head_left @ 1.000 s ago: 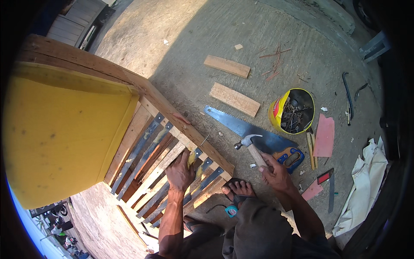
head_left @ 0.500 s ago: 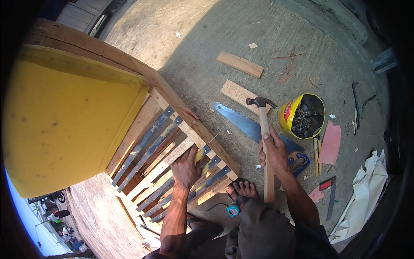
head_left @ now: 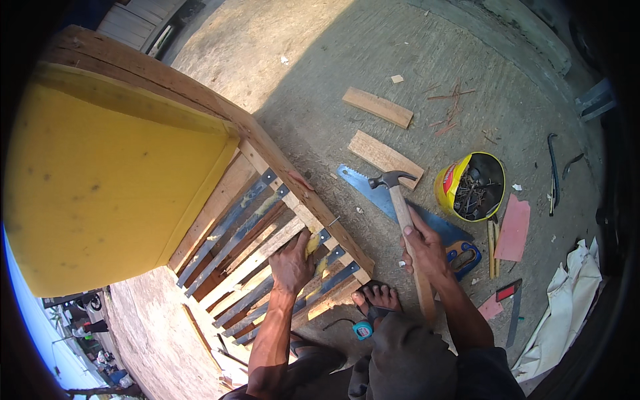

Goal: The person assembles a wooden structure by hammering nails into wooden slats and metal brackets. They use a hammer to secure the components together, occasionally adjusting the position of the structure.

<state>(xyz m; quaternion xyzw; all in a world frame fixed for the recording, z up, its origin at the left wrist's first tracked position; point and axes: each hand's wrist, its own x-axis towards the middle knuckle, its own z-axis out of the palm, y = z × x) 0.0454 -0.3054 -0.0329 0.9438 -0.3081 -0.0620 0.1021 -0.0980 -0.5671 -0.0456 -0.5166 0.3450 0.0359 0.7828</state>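
While the R hand (head_left: pixel 424 250) is wrapped tight round the wood handle of a claw hammer (head_left: pixel 401 207), fingers & thumb closed on it approx midway, the L hand (head_left: pixel 292 268) lies on the slatted wood frame (head_left: pixel 303 183), fingers bent over nr the upper end of a pale slat (head_left: pixel 252 263); fingertips hidden, so can't tell if it's clamped on anything. Hammer's up w/ its head over the saw (head_left: pixel 447 229) on the floor (head_left: pixel 313 100), R of the frame, well apart from it. A nail (head_left: pixel 335 221) sticks out of the frame's long edge, just beyond the L hand. Dark strips (head_left: pixel 250 195) cross the frame too, nailed at the ends; big yellow pad (head_left: pixel 127 173) at its far L. Yellow tub (head_left: pixel 445 190) w/ loose nails (head_left: pixel 473 193) stands just past the saw, pink sheet (head_left: pixel 513 228) nr it. 2 short boards, one farther (head_left: pixel 378 107), one nearer (head_left: pixel 385 159), lie beyond. Teal tape measure (head_left: pixel 363 329) by the person's foot (head_left: pixel 377 299); white cloth (head_left: pixel 560 300) far R.
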